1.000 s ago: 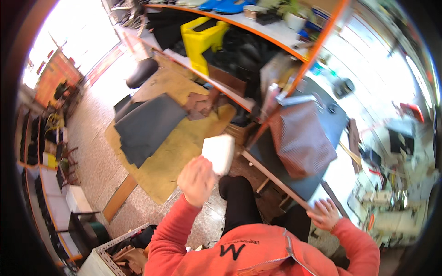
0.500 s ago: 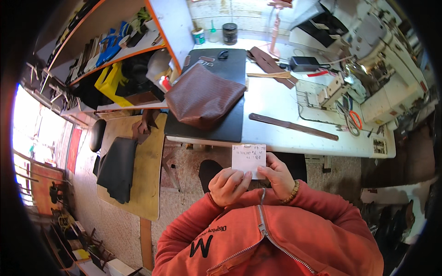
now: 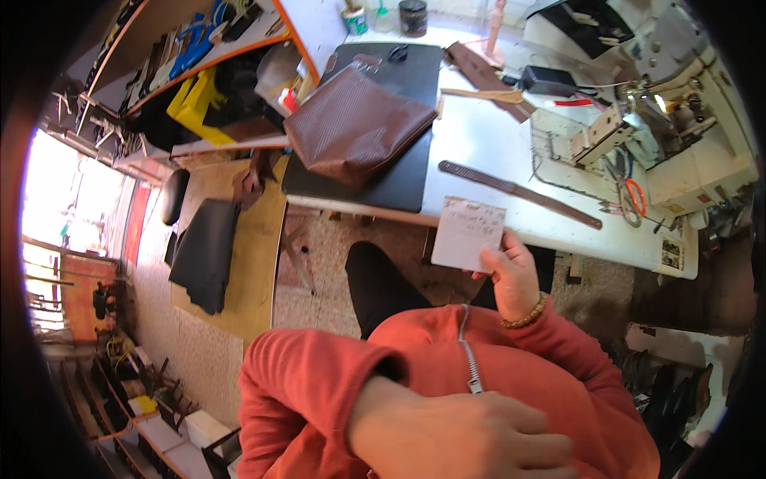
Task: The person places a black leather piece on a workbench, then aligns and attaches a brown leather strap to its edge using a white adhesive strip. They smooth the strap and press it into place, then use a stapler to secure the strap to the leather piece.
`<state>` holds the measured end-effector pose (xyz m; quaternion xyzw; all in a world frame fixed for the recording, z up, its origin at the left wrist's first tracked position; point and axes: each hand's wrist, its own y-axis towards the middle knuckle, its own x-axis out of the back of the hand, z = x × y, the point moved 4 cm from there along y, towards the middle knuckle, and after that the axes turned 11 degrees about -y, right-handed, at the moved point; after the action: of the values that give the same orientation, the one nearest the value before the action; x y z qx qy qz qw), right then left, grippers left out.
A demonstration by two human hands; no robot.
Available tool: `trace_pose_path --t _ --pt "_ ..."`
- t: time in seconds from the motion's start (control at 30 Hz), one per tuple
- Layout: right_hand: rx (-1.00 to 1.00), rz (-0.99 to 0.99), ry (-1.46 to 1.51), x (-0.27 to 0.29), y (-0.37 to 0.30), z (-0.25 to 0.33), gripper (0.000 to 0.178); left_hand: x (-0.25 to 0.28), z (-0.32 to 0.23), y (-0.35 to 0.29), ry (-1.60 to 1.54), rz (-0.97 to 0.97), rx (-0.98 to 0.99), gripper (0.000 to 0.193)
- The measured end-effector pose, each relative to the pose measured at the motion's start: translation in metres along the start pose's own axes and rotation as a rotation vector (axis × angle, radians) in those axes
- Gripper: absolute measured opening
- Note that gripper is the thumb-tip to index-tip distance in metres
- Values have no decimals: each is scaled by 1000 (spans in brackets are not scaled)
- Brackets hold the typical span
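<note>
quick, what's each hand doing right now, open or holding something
Left hand: back to the camera before the chest; open or closed cannot be told.
Right hand: closed on the small white paper.

Two hands in view, one left hand [image 3: 471, 435], one right hand [image 3: 512, 275], and just one white card [image 3: 469, 235]! One beaded bracelet [image 3: 525, 312] there too. Over to the tabletop [image 3: 471, 134]: one black mat [image 3: 408, 180] at the left end, one brown bag [image 3: 355, 124]. Along the back edge, three containers: one tin [image 3: 356, 21], one greenish bottle [image 3: 383, 19], one dark jar [image 3: 413, 19]. One slim brown strip [image 3: 519, 191] near the front edge, one black box [image 3: 549, 81] farther back. Towards the right end, one sewing machine [image 3: 698, 160], one pair of orange-handled scissors [image 3: 635, 195].
</note>
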<state>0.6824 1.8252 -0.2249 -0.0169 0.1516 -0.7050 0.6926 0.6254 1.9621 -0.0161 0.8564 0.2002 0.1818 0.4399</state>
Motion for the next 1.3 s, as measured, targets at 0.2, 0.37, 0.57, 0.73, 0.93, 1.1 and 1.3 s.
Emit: trace_pose_path --t 0.2,0.37,0.57,0.73,0.93,1.1,1.3 --pt "5 -5 3 5 11 -1 40 17 -2 -5 115 -191 -79 24" --pt "-20 33 12 7 28 -2 39 38 13 15 256 -153 -45 24" --pt "-30 14 71 19 39 0 39 43 28 23 522 -272 -108 25" --pt "-66 17 63 24 43 2 37 42 32 19 415 -276 17 22" --pt "-35 -15 89 36 46 2 39 65 26 14 530 -667 -147 6" --pt "-14 -32 89 42 45 -1 38 71 4 2 668 -831 -403 31" --pt "-19 -28 67 44 43 -3 37 75 -7 17 675 -667 -253 25"
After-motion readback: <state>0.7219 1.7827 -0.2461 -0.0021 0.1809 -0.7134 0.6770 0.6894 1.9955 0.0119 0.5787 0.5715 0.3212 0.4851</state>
